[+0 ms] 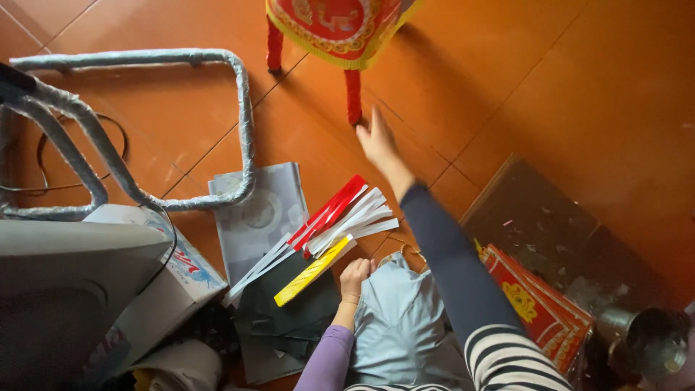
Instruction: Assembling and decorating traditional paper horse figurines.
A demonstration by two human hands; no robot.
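On the orange tiled floor (579, 87), the fan of red, white and yellow paper strips (329, 228) lies near the left hand (353, 276), fisted shut on nothing visible, while the right hand (376, 141) stretches open-fingered toward the red stool leg (352, 96).

orange tiled floor (579, 87), a red-legged stool (340, 29), a foil-wrapped metal frame (242, 108).

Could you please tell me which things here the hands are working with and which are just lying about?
In hand:
- right hand reaching to the red stool leg
- left hand by the paper strips

Lying about:
- wrapped metal frame
- red printed sheets
- metal cup
- cardboard box
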